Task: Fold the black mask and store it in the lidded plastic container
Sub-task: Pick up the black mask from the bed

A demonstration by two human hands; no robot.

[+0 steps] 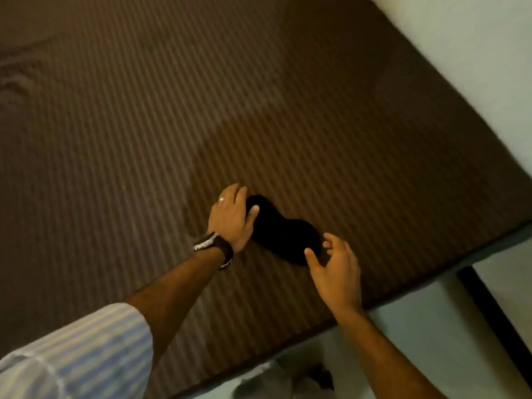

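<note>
Striped sleeve (72, 355), both hands spread loose, left (233, 217) and right (335, 269) touching black mask (283, 234) ends

The scene is dim and warm-toned, with a brownish cast over the striped bed cover (259, 110). The brightest patch lies near the middle of the bed, fading to darker brown toward the far left corner. The black mask (283, 234) reads as a flat dark shape with no visible detail or texture. Soft shadows fall under the left hand (231, 217) and beside the right hand (335, 272). The whole picture is slightly soft, with motion blur smearing the stripes at the far edge and the striped sleeve (74, 355). Wide-angle distortion bends the bed's right edge. The pale floor (431, 326) looks greenish-grey and out of focus.
</note>
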